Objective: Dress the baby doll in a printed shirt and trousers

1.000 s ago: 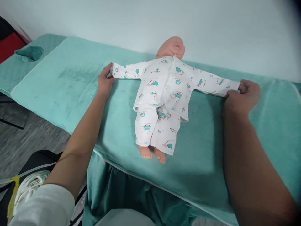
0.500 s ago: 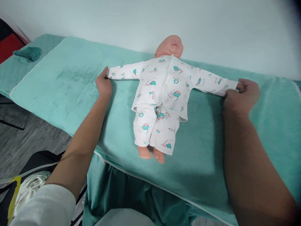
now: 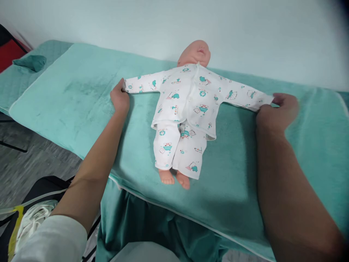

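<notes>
A baby doll point(image 3: 195, 54) lies on its back on a green padded bed, its head toward the wall. It wears a white printed jacket point(image 3: 178, 94) and matching trousers point(image 3: 166, 145), with bare feet showing at the hems. Both jacket sleeves are stretched out sideways. My left hand point(image 3: 120, 97) is closed on the cuff of the sleeve at the picture's left. At the other side my right hand point(image 3: 278, 111) pinches the end of the opposite sleeve between thumb and fingers. The doll's hands are not visible.
The green bed point(image 3: 89, 76) runs along a pale wall point(image 3: 122, 25), with a face hole point(image 3: 29, 62) at its far left end. Below left, a black chair or bag holds a bundle of white cloth point(image 3: 35, 220) beside a yellow strap point(image 3: 15, 225).
The right-hand fingers have shifted slightly at the sleeve end, the thumb now nearer the cuff. My left hand keeps its hold. The whole view has moved a little.
</notes>
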`<state>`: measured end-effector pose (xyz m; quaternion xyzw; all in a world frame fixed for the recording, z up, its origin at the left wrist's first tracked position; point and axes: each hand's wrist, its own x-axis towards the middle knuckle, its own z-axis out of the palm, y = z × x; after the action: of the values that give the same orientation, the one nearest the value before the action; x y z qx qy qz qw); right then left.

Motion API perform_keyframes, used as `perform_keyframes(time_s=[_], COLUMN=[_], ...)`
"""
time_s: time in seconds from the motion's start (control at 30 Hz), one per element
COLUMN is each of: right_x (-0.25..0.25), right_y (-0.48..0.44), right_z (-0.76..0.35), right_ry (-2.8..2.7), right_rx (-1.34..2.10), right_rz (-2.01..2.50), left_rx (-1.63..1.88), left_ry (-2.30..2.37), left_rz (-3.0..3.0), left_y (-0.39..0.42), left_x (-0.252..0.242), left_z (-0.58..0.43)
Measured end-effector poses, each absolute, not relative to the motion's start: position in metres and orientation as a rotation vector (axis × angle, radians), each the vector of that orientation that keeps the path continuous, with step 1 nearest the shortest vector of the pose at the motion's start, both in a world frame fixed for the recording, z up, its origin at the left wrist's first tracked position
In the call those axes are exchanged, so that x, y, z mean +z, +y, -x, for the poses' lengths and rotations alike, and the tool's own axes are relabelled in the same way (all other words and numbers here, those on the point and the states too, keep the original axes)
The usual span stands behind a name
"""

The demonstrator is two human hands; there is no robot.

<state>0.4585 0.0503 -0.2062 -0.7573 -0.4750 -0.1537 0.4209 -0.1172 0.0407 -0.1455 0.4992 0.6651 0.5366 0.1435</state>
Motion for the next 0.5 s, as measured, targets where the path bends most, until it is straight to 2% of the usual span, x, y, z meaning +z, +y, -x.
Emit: perform_keyframes(time_s=[0.1,0.3,0.43,0.5], right_x=[-0.190,-0.168,-0.155,-0.147], right_y=[0.038,0.009,-0.046,-0.090], right_z=[-0.450,-0.410,-0.352,-0.312], right_ry=[-1.287,-1.473,-1.669,-1.718], right_rx=[-0.090,-0.089,-0.188,-0.131], right_rz=[2.047,1.966,1.462,1.190], left_rx=[1.467,1.440,1.657,1.777], left_ry=[2.003,2.067,1.979,1.935], left_rz=[-1.513,-1.634,-1.694,-1.680], left_y=[0.039,0.017,-0.036,-0.076], left_x=[-0.146,-0.150,-0.144,-0.142], left_z=[0.113,0.101,0.090,0.080])
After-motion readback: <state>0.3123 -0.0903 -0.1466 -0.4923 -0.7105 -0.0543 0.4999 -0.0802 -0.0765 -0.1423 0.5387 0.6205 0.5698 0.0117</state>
